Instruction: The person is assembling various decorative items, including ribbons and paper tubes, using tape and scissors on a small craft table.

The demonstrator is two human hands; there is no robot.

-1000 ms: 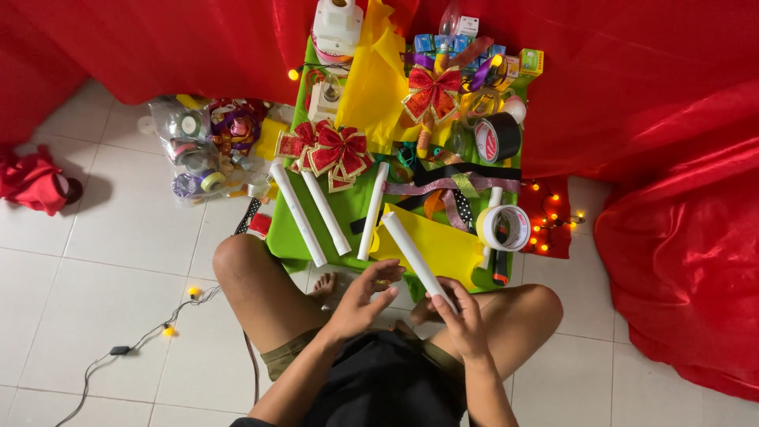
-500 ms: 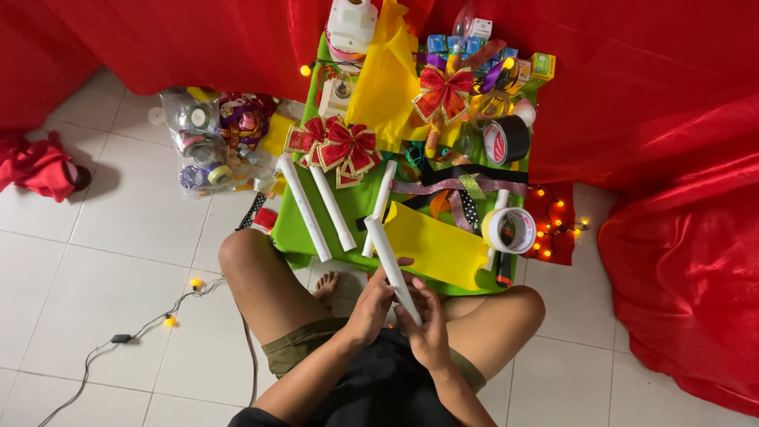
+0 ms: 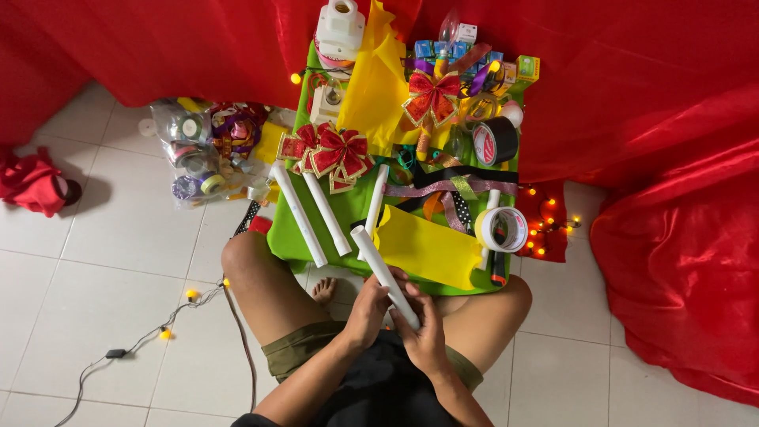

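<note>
Both hands, left hand (image 3: pixel 368 310) and right hand (image 3: pixel 427 336), grip white paper tube (image 3: pixel 385 276) | tube tip overhangs green mat's (image 3: pixel 291 241) near edge | risk: crushing, or nudging yellow sheet (image 3: pixel 427 249).

Green board (image 3: pixel 288 237) under 3 white tubes (image 3: pixel 326 213), bows (image 3: pixel 340 154)
</note>
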